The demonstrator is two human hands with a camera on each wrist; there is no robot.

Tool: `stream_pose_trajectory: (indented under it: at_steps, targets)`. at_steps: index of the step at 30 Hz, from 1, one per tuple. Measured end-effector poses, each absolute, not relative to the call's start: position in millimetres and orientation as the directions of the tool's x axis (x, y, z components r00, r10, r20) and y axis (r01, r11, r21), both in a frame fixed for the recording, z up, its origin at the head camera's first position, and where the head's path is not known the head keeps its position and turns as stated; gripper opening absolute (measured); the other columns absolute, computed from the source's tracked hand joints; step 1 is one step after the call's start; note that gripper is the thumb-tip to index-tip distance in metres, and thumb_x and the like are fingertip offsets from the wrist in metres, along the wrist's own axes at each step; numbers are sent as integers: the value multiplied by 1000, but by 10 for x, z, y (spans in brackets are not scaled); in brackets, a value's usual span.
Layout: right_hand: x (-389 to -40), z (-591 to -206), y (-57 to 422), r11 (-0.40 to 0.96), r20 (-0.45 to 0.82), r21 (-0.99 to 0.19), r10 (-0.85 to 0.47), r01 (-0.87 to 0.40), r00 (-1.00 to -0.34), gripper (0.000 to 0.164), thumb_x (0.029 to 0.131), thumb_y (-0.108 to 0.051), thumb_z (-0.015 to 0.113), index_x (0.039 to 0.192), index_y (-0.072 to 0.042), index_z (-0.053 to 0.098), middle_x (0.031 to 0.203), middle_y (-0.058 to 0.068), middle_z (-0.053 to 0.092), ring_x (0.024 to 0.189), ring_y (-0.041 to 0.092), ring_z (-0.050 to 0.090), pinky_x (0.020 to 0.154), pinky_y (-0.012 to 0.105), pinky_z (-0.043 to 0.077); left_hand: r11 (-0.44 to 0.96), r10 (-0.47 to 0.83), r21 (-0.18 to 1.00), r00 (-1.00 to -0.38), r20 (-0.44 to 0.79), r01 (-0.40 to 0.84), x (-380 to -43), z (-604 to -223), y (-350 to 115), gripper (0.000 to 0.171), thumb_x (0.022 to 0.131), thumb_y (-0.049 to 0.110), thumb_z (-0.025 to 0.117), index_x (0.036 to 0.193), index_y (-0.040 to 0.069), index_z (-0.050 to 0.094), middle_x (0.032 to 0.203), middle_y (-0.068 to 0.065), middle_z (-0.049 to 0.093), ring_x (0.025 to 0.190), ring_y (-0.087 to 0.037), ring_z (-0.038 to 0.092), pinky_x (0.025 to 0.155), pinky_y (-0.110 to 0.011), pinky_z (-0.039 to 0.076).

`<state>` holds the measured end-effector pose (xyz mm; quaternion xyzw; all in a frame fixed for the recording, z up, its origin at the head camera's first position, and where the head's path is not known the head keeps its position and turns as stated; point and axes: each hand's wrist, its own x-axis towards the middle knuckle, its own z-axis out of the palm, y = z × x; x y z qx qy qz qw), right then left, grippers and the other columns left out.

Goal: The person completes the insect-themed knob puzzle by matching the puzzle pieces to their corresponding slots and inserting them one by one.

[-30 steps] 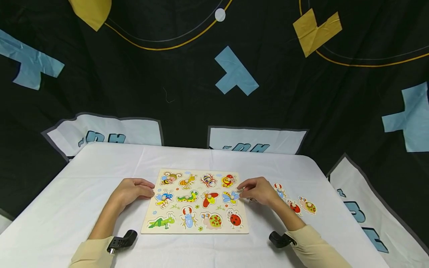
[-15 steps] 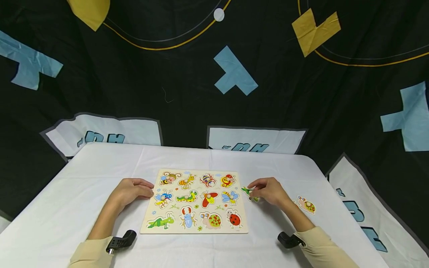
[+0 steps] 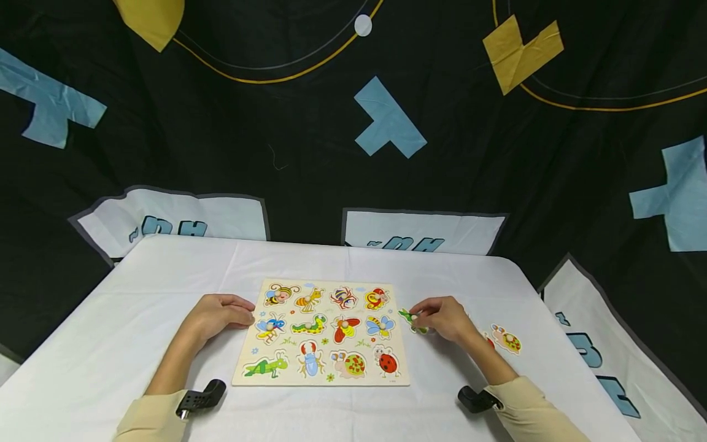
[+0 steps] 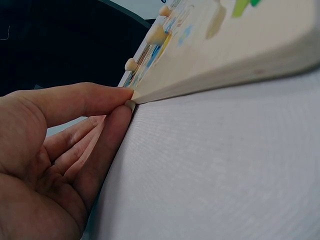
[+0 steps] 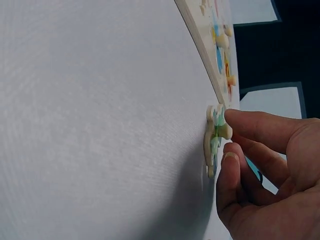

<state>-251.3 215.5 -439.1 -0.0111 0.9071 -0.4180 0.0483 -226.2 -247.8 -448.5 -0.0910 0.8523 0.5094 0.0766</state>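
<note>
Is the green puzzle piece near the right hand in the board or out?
Out: the green puzzle piece is off the puzzle board, beyond its right edge, by the right hand.

A set-up filming space, it seems, rather than a furnished room; the kind of building cannot be told. A table with a white cloth [image 3: 309, 261] stands against a creased black fabric backdrop [image 3: 298, 135] decorated with blue shapes [image 3: 386, 120], yellow shapes [image 3: 149, 21] and white lettered panels [image 3: 234, 212]. Small black cameras [image 3: 201, 398] sit on both wrists.
</note>
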Motion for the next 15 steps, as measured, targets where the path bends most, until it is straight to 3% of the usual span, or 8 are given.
stream_pose_trajectory:
  at_steps: [15]
  targets:
    - [-2504,-4426,2116,662,-58,-750,-50,11,-997,16,77,-7,83,92,-8,79,74,2,63,66,15,55,59,28,45,458,-79,859,-973,-217,-229,-2258,-4485,-2477,37,76,16,82,110,3,75,90,-5,79,80,-13,69,74,-27,49]
